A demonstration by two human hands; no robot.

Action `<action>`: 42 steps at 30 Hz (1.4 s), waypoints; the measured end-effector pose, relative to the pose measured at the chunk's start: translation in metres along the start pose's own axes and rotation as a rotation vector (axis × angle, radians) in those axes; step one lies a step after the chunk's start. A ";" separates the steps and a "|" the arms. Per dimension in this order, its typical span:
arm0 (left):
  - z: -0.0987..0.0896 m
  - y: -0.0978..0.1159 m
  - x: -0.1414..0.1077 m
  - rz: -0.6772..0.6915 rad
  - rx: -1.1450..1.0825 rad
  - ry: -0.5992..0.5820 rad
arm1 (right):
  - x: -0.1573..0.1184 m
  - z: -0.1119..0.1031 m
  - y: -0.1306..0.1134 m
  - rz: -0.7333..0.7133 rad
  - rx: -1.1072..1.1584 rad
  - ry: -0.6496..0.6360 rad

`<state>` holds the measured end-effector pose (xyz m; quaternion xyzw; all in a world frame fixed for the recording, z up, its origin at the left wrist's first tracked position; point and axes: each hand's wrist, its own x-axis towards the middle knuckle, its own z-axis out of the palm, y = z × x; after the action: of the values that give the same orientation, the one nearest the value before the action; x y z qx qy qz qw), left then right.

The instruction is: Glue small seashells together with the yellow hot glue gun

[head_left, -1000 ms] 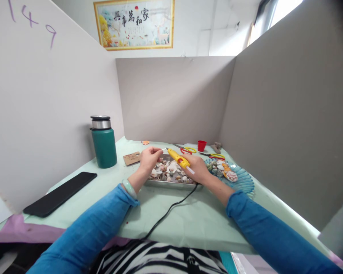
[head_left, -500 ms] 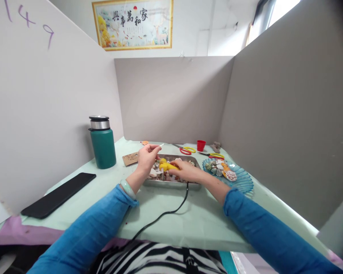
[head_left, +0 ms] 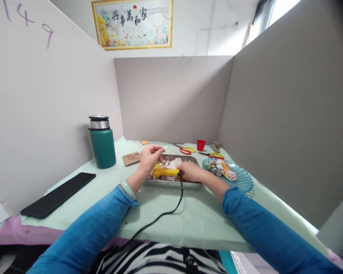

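Observation:
A small thin whitish piece [head_left: 166,147] is pinched between the thumb and fingertips of my left hand [head_left: 150,158], raised above the tray's left side. What kind of piece it is, I cannot make out. My right hand [head_left: 190,172] is closed at the cord end of a yellow glue gun [head_left: 167,172], its fingertips partly hidden. The glue gun lies across the metal tray [head_left: 174,184], over a heap of shells [head_left: 174,163]. From its handle end a black cord [head_left: 160,217] runs down to the table's front edge.
On the right is a blue shell-shaped plate [head_left: 244,180] bearing several shells. Behind the tray are two pairs of scissors [head_left: 185,150] and a red cup [head_left: 201,145]. Leftward stand a green bottle [head_left: 102,148], a black phone-like slab [head_left: 58,195] and brown card [head_left: 130,158]. Grey partitions [head_left: 174,99] enclose the table.
The glue gun has shifted left and now lies more level, with my right hand moved rightward to its cord end. My left hand has moved slightly right with the whitish piece.

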<state>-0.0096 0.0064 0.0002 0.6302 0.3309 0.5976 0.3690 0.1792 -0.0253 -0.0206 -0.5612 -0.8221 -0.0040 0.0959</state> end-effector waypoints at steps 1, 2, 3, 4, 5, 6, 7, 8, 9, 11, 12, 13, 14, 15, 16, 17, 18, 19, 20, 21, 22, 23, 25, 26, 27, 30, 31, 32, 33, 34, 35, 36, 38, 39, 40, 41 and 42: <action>0.000 0.000 0.000 -0.001 0.012 -0.008 | 0.000 0.001 -0.001 0.015 -0.002 0.009; 0.001 0.000 0.000 -0.001 0.027 -0.017 | 0.001 0.002 -0.001 0.026 -0.002 0.024; 0.001 0.000 0.000 -0.001 0.042 -0.027 | 0.001 0.002 0.000 0.034 0.010 0.049; 0.001 0.000 -0.001 -0.002 0.055 -0.035 | 0.001 0.001 0.001 0.043 0.046 0.085; 0.001 0.000 -0.001 -0.002 0.065 -0.043 | 0.001 -0.001 0.002 0.052 0.111 0.125; 0.002 -0.001 -0.001 0.000 0.074 -0.050 | 0.001 -0.003 0.004 0.066 0.220 0.170; 0.002 -0.001 -0.001 0.003 0.084 -0.060 | 0.000 -0.006 0.006 0.080 0.366 0.210; 0.002 -0.002 -0.001 0.008 0.092 -0.072 | 0.000 -0.009 0.006 0.090 0.535 0.242; 0.002 -0.003 -0.001 0.014 0.100 -0.084 | -0.001 -0.012 0.006 0.096 0.696 0.263; 0.002 -0.005 -0.002 0.026 0.120 -0.110 | -0.003 -0.018 0.003 0.080 0.931 0.305; 0.003 -0.006 -0.002 0.031 0.131 -0.120 | -0.004 -0.020 0.001 0.061 1.004 0.322; 0.003 -0.007 -0.002 0.034 0.141 -0.129 | -0.005 -0.021 -0.001 0.041 1.059 0.346; 0.003 -0.007 -0.003 0.037 0.152 -0.138 | -0.006 -0.021 -0.004 0.026 1.101 0.367; 0.003 -0.007 -0.003 0.038 0.163 -0.148 | -0.006 -0.020 -0.006 0.012 1.132 0.387; 0.003 -0.007 -0.004 0.038 0.174 -0.156 | -0.006 -0.019 -0.008 0.004 1.155 0.411; 0.003 -0.006 -0.005 0.037 0.187 -0.161 | -0.006 -0.017 -0.009 -0.002 1.168 0.435; 0.004 -0.006 -0.005 0.034 0.202 -0.165 | -0.005 -0.015 -0.009 -0.004 1.173 0.464; 0.004 -0.005 -0.006 0.031 0.221 -0.167 | -0.005 -0.013 -0.010 -0.004 1.168 0.497; 0.004 -0.005 -0.007 0.030 0.241 -0.167 | -0.004 -0.012 -0.010 -0.002 1.151 0.535; 0.004 -0.005 -0.007 0.028 0.261 -0.168 | -0.004 -0.010 -0.010 -0.001 1.120 0.576; 0.004 -0.004 -0.007 0.029 0.278 -0.169 | -0.003 -0.008 -0.010 -0.003 1.075 0.618; 0.005 -0.004 -0.008 0.031 0.291 -0.170 | -0.003 -0.007 -0.010 -0.008 1.017 0.661; 0.005 -0.004 -0.008 0.035 0.302 -0.169 | -0.004 -0.006 -0.012 -0.026 0.871 0.748; 0.005 -0.004 -0.008 0.037 0.303 -0.169 | -0.004 -0.006 -0.012 -0.041 0.793 0.789; 0.006 -0.004 -0.008 0.040 0.300 -0.171 | -0.004 -0.006 -0.013 -0.060 0.718 0.825; 0.006 -0.004 -0.008 0.050 0.277 -0.177 | -0.005 -0.006 -0.015 -0.143 0.527 0.897; 0.007 -0.004 -0.008 0.054 0.267 -0.181 | -0.006 -0.006 -0.015 -0.169 0.476 0.908; 0.007 -0.005 -0.008 0.061 0.259 -0.184 | -0.006 -0.006 -0.016 -0.187 0.429 0.912; 0.007 -0.005 -0.009 0.071 0.255 -0.187 | -0.006 -0.006 -0.016 -0.198 0.388 0.910; 0.007 -0.006 -0.009 0.084 0.255 -0.190 | -0.006 -0.006 -0.016 -0.203 0.351 0.903; 0.007 -0.007 -0.009 0.098 0.257 -0.193 | -0.007 -0.006 -0.016 -0.205 0.321 0.893; 0.007 -0.007 -0.009 0.112 0.260 -0.195 | -0.007 -0.006 -0.016 -0.205 0.296 0.885; 0.006 -0.008 -0.010 0.132 0.266 -0.195 | -0.007 -0.005 -0.017 -0.202 0.259 0.872; 0.006 -0.009 -0.010 0.137 0.267 -0.195 | -0.007 -0.005 -0.017 -0.202 0.244 0.866; 0.006 -0.009 -0.010 0.141 0.267 -0.193 | -0.008 -0.005 -0.018 -0.203 0.229 0.858; 0.006 -0.010 -0.009 0.144 0.266 -0.190 | -0.008 -0.004 -0.018 -0.204 0.216 0.849; 0.006 -0.010 -0.009 0.145 0.264 -0.187 | -0.008 -0.004 -0.018 -0.205 0.203 0.838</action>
<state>-0.0037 0.0031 -0.0134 0.7482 0.3245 0.5129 0.2679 0.1658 -0.0404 -0.0162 -0.4142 -0.7601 -0.1597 0.4746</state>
